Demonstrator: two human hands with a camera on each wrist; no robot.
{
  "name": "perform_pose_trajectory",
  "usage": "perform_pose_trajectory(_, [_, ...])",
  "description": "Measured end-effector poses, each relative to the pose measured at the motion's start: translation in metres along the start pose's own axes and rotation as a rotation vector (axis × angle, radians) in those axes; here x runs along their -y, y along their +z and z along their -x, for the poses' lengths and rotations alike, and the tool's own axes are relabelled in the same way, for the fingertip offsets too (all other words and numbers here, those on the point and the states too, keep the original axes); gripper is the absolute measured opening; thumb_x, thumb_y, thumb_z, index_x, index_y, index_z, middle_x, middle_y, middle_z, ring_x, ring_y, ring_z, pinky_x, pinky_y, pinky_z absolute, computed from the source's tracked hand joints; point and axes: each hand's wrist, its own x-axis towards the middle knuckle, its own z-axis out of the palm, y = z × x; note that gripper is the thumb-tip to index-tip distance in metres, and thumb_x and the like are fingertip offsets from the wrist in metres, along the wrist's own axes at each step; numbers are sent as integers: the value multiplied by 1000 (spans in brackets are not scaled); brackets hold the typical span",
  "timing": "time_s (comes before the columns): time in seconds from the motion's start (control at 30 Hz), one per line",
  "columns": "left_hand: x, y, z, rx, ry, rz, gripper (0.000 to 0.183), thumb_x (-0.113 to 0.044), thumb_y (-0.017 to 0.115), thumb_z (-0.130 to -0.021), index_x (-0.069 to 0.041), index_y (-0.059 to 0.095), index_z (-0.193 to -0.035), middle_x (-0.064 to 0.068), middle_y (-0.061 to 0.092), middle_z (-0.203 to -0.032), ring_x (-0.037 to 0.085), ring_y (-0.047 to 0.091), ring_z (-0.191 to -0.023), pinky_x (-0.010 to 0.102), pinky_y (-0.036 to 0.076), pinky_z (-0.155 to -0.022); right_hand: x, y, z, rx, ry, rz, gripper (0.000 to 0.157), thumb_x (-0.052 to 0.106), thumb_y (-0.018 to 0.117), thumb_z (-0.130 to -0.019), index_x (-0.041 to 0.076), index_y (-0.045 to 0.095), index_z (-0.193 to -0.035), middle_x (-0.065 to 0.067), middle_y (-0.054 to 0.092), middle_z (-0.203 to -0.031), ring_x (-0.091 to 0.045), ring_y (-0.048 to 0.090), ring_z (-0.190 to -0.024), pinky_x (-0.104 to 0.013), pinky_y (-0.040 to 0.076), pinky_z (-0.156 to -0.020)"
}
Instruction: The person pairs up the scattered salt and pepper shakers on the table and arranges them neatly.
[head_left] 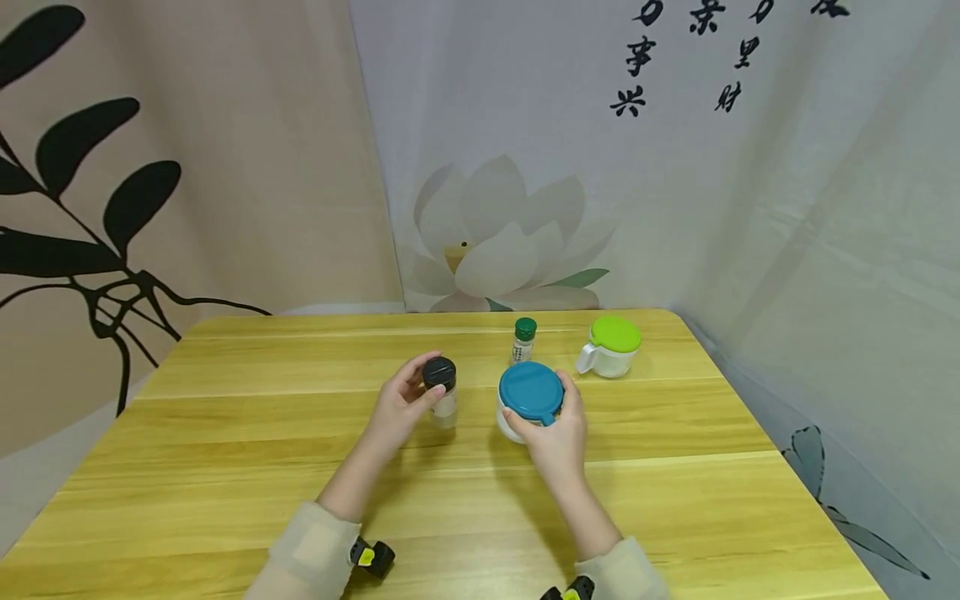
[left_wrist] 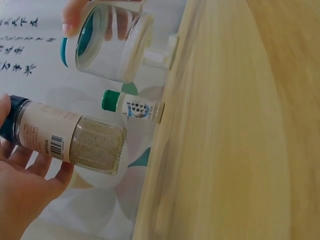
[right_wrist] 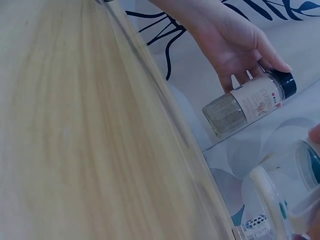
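Observation:
My left hand (head_left: 399,402) grips a glass spice shaker (left_wrist: 72,137) with a black cap and a printed label. A grey-beige powder fills its lower part, and in the wrist views its base is above the tabletop. To the right, my right hand (head_left: 558,429) holds a clear jar (left_wrist: 107,45) with a blue lid (head_left: 531,390) and a white base. The jar looks empty and is also lifted off the table. Behind it stands a small shaker bottle (head_left: 524,337) with a green cap, its lower part hidden by the jar in the head view.
A white-handled jar (head_left: 609,360) with a lime-green lid stands at the back right of the wooden table (head_left: 247,433). Printed curtains (head_left: 487,100) hang behind the table's back edge.

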Motion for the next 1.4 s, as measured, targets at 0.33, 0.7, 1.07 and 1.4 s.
perform_pose_trajectory(0.33, [1,-10,7,29,12,-10,49,-7,62,-93,-1,45,-138,19,55,-130,20,55,-114,26,46,-91,2,10,4,-16,-14,-8,91,25,90,-65,3,41,-139,-16,50,-134,-36,49,-118,-57,41,-93])
perform_pose_trajectory(0.7, [-1,-24,12,64,46,-1,48,-3,60,-93,0,45,-138,20,56,-124,15,58,-108,25,46,-89,12,22,11,-8,-5,-4,92,28,90,-64,4,41,-139,-15,50,-133,-34,50,-118,-56,42,-92])
perform_pose_trajectory(1.07, [0,-43,19,88,28,-7,47,-1,58,-94,2,44,-139,20,55,-125,15,57,-109,24,46,-90,20,33,19,-10,-36,-4,91,28,90,-64,4,43,-137,-15,51,-132,-35,50,-117,-57,42,-91])
perform_pose_trajectory(1.4, [3,-57,24,155,62,7,45,1,54,-96,6,41,-138,6,60,-125,16,56,-111,25,45,-91,22,41,27,14,4,-18,93,29,90,-64,6,42,-140,-12,50,-133,-35,49,-118,-57,42,-91])
